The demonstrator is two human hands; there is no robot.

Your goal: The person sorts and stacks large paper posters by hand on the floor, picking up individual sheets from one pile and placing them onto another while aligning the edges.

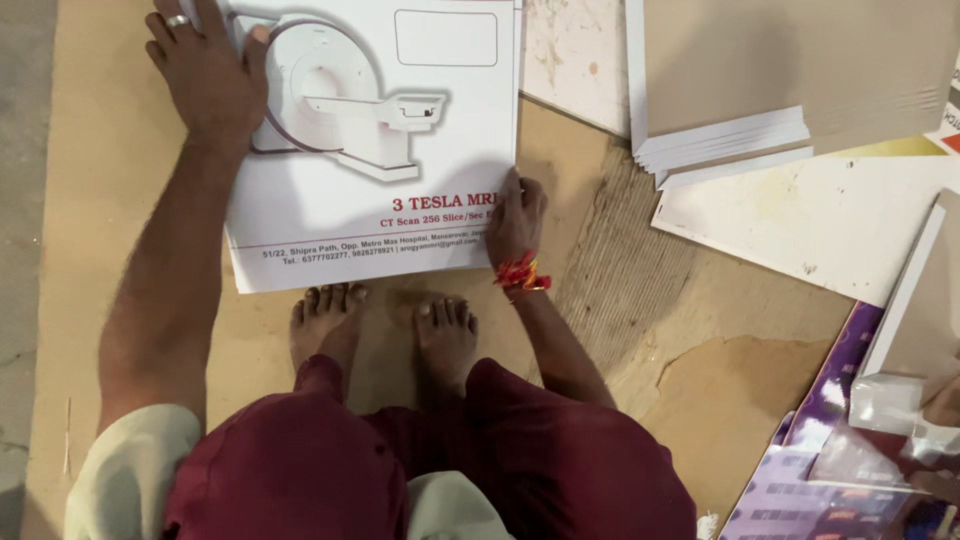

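A large white printed sheet (400,160) with a picture of a scanner machine lies flat on brown board (110,180). My left hand (205,70), with a ring on one finger, presses flat on the sheet's upper left part. My right hand (515,220), with a red and yellow thread at the wrist, pinches the sheet's lower right corner. I squat with my bare feet (385,325) just below the sheet's near edge.
A stack of white-edged brown boards (740,90) lies at upper right. A stained white sheet (830,225) lies below the stack. Purple printed sheets and clear plastic wrap (850,450) sit at lower right. Grey floor (25,200) runs along the left.
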